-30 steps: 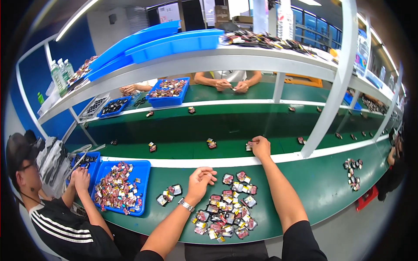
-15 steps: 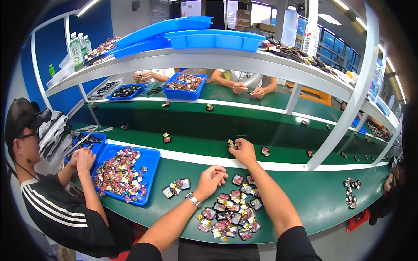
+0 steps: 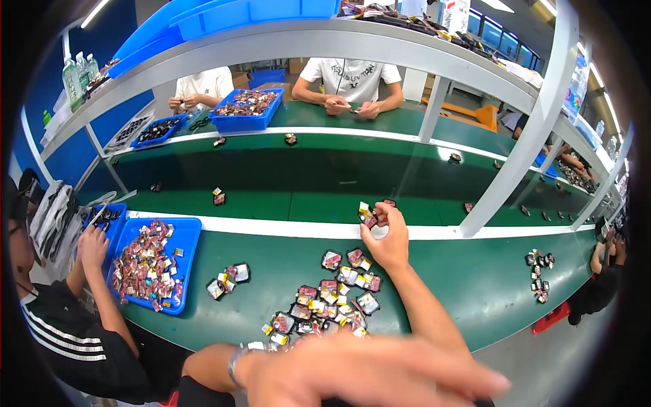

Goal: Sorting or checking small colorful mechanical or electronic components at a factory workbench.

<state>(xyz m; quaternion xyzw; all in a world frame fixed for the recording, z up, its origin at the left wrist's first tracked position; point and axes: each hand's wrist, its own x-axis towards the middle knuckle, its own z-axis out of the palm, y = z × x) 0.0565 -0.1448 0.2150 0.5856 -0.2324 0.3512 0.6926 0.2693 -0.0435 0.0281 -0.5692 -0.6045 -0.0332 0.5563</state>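
At the white edge of the green conveyor, my right hand pinches a small electronic module between thumb and fingers. The module has a dark casing, a reddish circuit board and a silver-and-yellow part. Another such module lies just behind my fingers. My left hand is raised close to the camera, blurred by motion, its fingers stretched out with nothing seen in them. It partly covers a pile of modules on the green table. A smaller group of modules lies left of the pile.
A blue tray heaped with reddish boards stands at left, beside a co-worker in a striped black sleeve. A metal post and shelf rise over the conveyor. More modules lie at right. People work opposite.
My left hand has risen from above the pile toward the camera. The view has shifted, and my right hand still holds the module, now more plainly seen, at the conveyor's edge.
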